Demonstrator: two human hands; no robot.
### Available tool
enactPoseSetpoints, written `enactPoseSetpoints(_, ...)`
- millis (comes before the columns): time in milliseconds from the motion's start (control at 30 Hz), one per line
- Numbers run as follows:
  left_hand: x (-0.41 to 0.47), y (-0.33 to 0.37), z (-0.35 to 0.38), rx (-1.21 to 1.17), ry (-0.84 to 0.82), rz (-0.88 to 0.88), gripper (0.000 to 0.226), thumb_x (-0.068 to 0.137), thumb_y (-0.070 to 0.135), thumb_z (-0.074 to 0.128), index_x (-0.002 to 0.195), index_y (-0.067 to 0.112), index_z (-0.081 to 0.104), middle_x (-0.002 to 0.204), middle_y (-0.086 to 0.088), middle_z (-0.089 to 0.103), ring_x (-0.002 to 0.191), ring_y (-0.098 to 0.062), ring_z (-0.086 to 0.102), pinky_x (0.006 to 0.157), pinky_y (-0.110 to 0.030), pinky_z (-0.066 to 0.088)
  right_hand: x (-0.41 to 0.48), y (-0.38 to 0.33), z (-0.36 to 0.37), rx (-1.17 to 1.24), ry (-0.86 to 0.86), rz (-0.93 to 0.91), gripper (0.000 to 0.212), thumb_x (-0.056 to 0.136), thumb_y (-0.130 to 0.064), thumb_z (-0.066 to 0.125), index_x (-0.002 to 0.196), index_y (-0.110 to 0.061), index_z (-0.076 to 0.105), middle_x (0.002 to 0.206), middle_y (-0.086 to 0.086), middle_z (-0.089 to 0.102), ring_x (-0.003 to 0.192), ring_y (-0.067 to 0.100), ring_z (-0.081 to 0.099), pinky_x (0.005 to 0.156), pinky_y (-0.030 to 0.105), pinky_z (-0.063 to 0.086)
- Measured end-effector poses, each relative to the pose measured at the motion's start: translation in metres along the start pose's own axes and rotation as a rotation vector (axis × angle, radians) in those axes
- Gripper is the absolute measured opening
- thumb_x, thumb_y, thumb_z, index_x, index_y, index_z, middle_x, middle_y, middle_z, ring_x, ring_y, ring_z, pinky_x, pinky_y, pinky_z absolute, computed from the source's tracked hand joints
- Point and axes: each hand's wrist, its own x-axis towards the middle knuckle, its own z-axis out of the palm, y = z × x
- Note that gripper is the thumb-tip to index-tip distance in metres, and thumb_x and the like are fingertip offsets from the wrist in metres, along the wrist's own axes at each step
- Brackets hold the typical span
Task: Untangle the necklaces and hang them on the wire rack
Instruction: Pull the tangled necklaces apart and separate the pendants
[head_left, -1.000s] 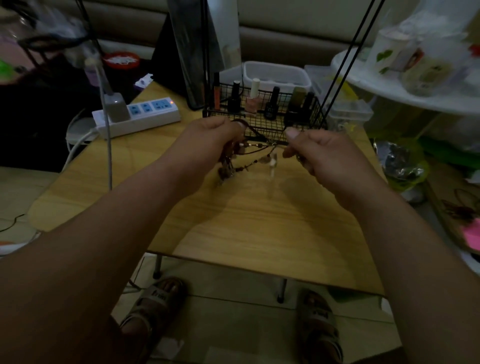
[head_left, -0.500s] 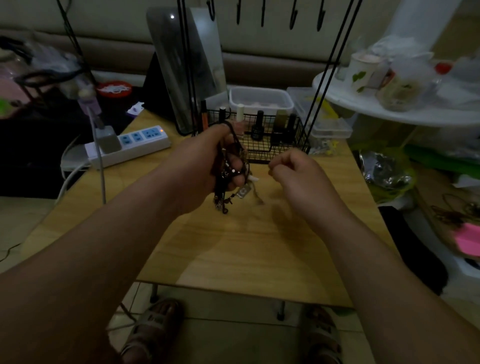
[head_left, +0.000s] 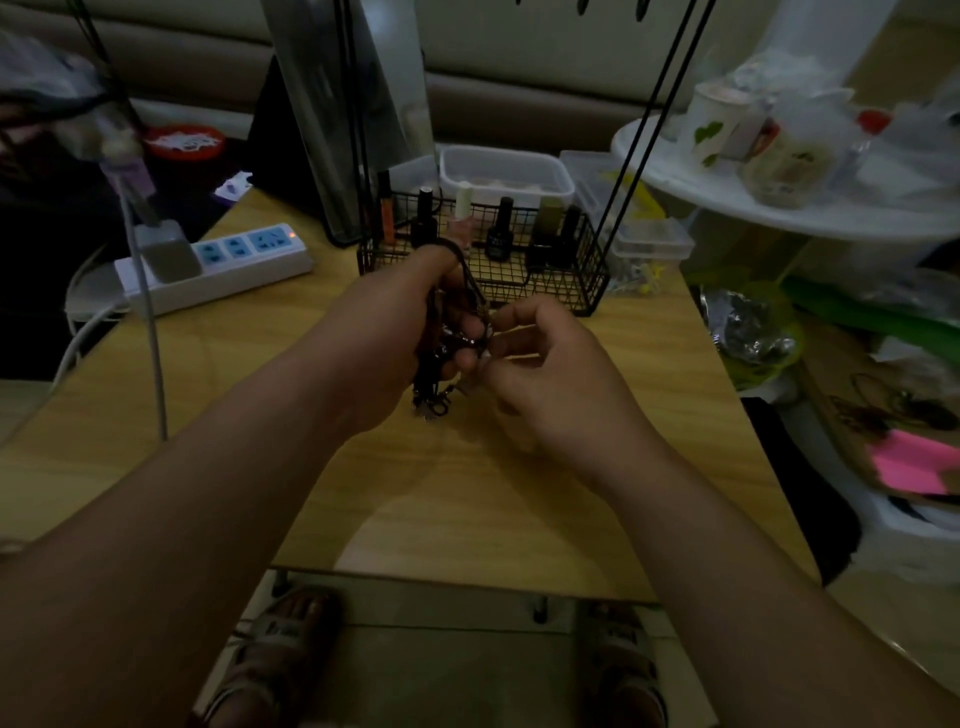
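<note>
Left hand (head_left: 395, 332) grips the tangled necklaces (head_left: 435, 387) above the tabletop (head_left: 467, 499); right hand (head_left: 550, 379) pinches one strand.
They look light and limp (likely fragile): best held near the knot, teased gently.

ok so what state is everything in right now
tangled bundle of dark necklaces: knotted, held above the wooden table, not hung
left hand: grips the bundle
right hand: pinches a strand of it
black wire rack: upright, small bottles in its basket
white power strip: light on, one adapter plugged in
</note>
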Motion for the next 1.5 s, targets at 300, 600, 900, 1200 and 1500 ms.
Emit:
enactPoseSetpoints(300, 0.004, 0.001, -0.006, 0.035, -0.064, 0.045, 0.042, 0.107, 0.036, 0.043, 0.115, 0.008, 0.073, 0.086, -0.009, 0.064, 0.065, -0.019, 0.056, 0.063, -0.033, 0.043, 0.007, 0.005, 0.004, 0.059, 0.125, -0.009, 0.009, 0.096, -0.021, 0.072, 0.099, -0.026, 0.065, 0.093, 0.001, 0.076, 0.082, 0.016, 0.074, 0.075, 0.041, 0.061)
enactPoseSetpoints(600, 0.006, 0.002, -0.015, 0.016, -0.062, 0.005, 0.063, 0.104, 0.057, 0.039, 0.116, 0.002, 0.067, 0.094, -0.011, 0.067, 0.066, -0.020, 0.059, 0.057, -0.031, 0.041, 0.013, 0.004, -0.003, 0.406, 0.048, 0.042, 0.021, 0.095, -0.003, 0.067, 0.112, -0.015, 0.066, 0.096, 0.001, 0.078, 0.086, 0.015, 0.072, 0.074, 0.032, 0.057)
enactPoseSetpoints(900, 0.008, -0.009, -0.015, 0.249, -0.077, 0.094, 0.015, 0.097, 0.015, 0.067, 0.106, 0.005, 0.074, 0.076, 0.001, 0.065, 0.061, -0.007, 0.054, 0.055, -0.021, 0.043, 0.007, 0.005, -0.006, 0.326, 0.086, 0.013, 0.014, 0.101, -0.012, 0.064, 0.114, -0.018, 0.064, 0.098, 0.004, 0.079, 0.091, 0.017, 0.075, 0.080, 0.035, 0.061)
enactPoseSetpoints(1200, 0.005, -0.006, -0.017, 0.700, -0.025, 0.251, 0.010, 0.100, 0.032, 0.067, 0.095, 0.028, 0.074, 0.080, -0.003, 0.068, 0.066, -0.016, 0.054, 0.061, -0.035, 0.047, 0.004, 0.004, -0.012, 0.210, 0.107, -0.015, 0.026, 0.096, -0.007, 0.068, 0.116, -0.022, 0.065, 0.090, 0.000, 0.074, 0.085, 0.014, 0.073, 0.079, 0.032, 0.059)
enactPoseSetpoints(1500, 0.006, -0.006, -0.024, 1.036, -0.043, 0.381, 0.009, 0.104, 0.029, 0.060, 0.097, 0.029, 0.065, 0.097, 0.012, 0.059, 0.083, -0.005, 0.056, 0.063, -0.026, 0.040, 0.004, 0.005, -0.012, 0.076, 0.236, -0.123, 0.022, 0.097, -0.009, 0.067, 0.109, -0.027, 0.069, 0.097, -0.002, 0.071, 0.090, 0.015, 0.071, 0.078, 0.025, 0.060)
